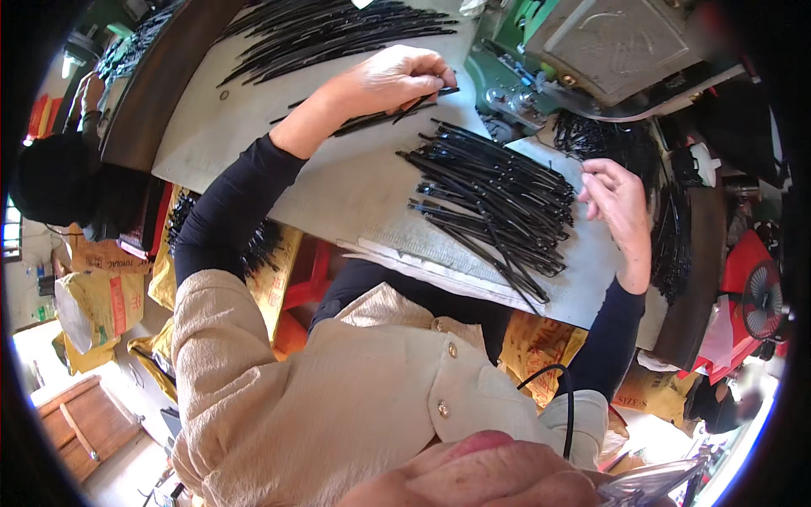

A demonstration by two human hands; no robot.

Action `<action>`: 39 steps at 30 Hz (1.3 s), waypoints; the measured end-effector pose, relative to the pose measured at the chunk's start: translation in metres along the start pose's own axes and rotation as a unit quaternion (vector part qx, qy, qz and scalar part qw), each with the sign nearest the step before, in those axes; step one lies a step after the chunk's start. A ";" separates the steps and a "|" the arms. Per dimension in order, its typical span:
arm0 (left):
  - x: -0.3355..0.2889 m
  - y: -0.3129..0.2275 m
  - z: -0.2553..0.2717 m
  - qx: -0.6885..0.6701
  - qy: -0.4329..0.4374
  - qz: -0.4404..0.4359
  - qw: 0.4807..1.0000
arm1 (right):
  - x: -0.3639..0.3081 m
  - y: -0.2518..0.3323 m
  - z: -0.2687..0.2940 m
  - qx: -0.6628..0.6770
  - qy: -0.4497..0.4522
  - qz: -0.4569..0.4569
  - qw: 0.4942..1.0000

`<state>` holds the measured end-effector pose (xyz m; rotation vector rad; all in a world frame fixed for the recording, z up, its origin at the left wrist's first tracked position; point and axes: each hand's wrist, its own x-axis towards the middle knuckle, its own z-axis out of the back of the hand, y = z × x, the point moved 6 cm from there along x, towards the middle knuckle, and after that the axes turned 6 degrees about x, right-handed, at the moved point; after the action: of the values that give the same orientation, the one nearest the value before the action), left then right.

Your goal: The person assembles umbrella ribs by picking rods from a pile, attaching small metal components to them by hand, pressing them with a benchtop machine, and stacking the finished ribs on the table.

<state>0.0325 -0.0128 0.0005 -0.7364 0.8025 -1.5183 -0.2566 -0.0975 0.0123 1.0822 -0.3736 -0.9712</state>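
Note:
My left hand (397,80) reaches over the far part of the pale worktop (338,194), its thumb and fingers closed on a thin black strip (414,108). Beneath that hand and wrist lie a few more black strips (359,125). Between my hands, a thick pile of black strips (498,198) is spread on the worktop, with small shiny spots along it. Just past the pile's right end is my right hand (617,198), fingers curled and fingertips drawn together. Whatever those fingertips may hold is too small to make out.
A larger heap of black strips (338,34) lies at the far side. Green machinery (515,51) with a metal cover (612,51) stands far right. Dark strands (604,139) hang beside my right hand. A small fan (763,291) is at the right; yellow sacks (101,308) stand left.

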 end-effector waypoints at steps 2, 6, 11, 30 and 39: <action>0.006 0.009 -0.008 -0.173 0.042 0.002 0.984 | 0.004 0.008 -0.011 0.042 0.030 0.018 0.999; 0.010 0.001 -0.014 -0.182 0.057 -0.018 0.982 | 0.014 0.020 -0.034 0.058 0.035 0.021 0.997; 0.015 -0.012 -0.018 0.006 0.059 0.019 0.998 | 0.020 0.032 -0.056 0.124 0.063 0.064 0.988; 0.022 -0.020 -0.042 -0.063 0.101 0.022 0.993 | 0.025 0.027 -0.062 0.191 0.057 0.068 0.978; 0.025 -0.015 -0.037 -0.078 0.062 0.032 0.994 | 0.025 0.025 -0.060 0.208 0.053 0.064 0.975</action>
<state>-0.0090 -0.0344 -0.0075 -0.7289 1.0383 -1.4655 -0.1893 -0.0805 0.0019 1.4640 -0.5694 -0.7313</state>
